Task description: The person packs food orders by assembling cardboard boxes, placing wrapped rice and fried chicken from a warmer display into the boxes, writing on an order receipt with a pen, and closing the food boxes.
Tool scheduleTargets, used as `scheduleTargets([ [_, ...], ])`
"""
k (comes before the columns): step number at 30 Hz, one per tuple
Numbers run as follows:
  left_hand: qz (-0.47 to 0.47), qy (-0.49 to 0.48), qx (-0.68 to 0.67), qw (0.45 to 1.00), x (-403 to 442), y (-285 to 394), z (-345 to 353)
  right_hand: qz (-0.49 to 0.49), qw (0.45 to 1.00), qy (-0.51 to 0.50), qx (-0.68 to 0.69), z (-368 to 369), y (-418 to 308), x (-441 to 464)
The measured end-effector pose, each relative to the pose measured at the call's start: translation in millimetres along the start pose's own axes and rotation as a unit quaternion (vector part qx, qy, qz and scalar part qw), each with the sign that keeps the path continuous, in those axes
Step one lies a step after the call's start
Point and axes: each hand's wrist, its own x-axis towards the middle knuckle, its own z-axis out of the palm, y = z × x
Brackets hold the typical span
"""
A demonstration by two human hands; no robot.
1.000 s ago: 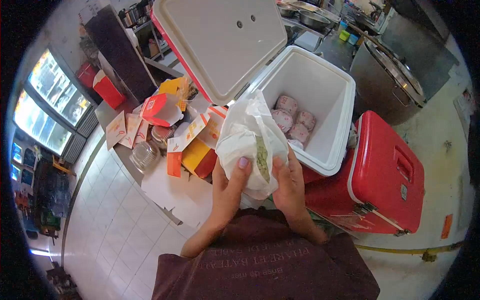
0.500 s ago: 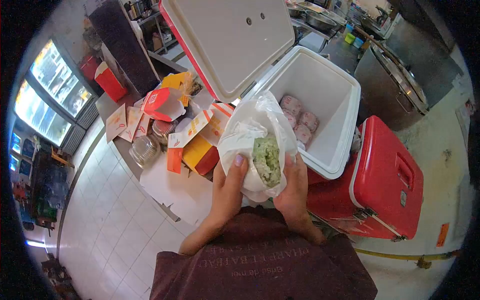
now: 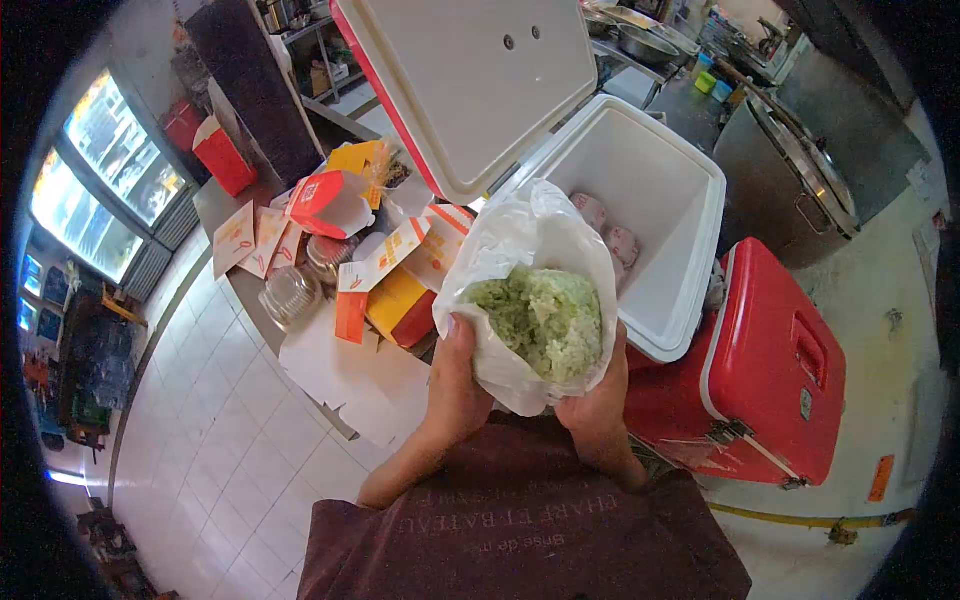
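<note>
A white plastic bag [image 3: 490,345] stands spread open in front of my body, showing a clump of pale green rice [image 3: 562,320], probably sticky rice. My left hand [image 3: 455,390] grips the bag from the left, thumb on its outer side. From the right, my right hand [image 3: 603,400] holds the lower edge, its fingers partly hidden beneath. Just behind the bag is a cooler box [image 3: 672,235] with a white inside and its lid [image 3: 470,95] tipped up. Round pink-printed packets [image 3: 622,243] lie inside the cooler, partly covered by the bag.
On the table to the left are red and yellow folded cartons [image 3: 328,207], paper sleeves [image 3: 235,240] and a clear plastic cup [image 3: 290,297]. A second red cooler [image 3: 770,370] is at the right, near a large metal pot [image 3: 775,175]. Lit display fridges [image 3: 110,180] stand far left.
The bag's mouth has been pulled wider, so much more of the green rice shows. My hands have moved slightly apart, and the bag hides more of the packets in the cooler.
</note>
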Motion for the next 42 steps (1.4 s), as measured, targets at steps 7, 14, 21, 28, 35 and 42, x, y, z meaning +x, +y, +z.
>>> scheduleTargets([
  [7, -0.034, 0.052, -0.16, 0.985, -1, 8, 11, -0.093, 0.962, -0.015, -0.256, -11, 7, -6],
  [14, -0.002, -0.03, -0.041, 0.999, -8, 2, -2, -0.119, 0.923, -0.043, -0.364, -11, -3, -9],
  [21, -0.034, -0.078, -0.224, 0.971, -10, 23, 6, -0.163, 0.885, -0.008, -0.436, -8, -7, -15],
  [28, 0.009, -0.095, -0.035, 0.995, -15, 7, -8, -0.051, 0.995, -0.047, -0.073, 14, -14, -11],
  [35, -0.032, -0.014, -0.135, 0.99, -38, 31, -28, -0.063, 0.905, -0.073, -0.414, 49, 1, -4],
  [42, -0.053, 0.258, -0.119, 0.957, -82, 61, -49, -0.064, 0.814, -0.321, -0.48, 65, 60, -2],
])
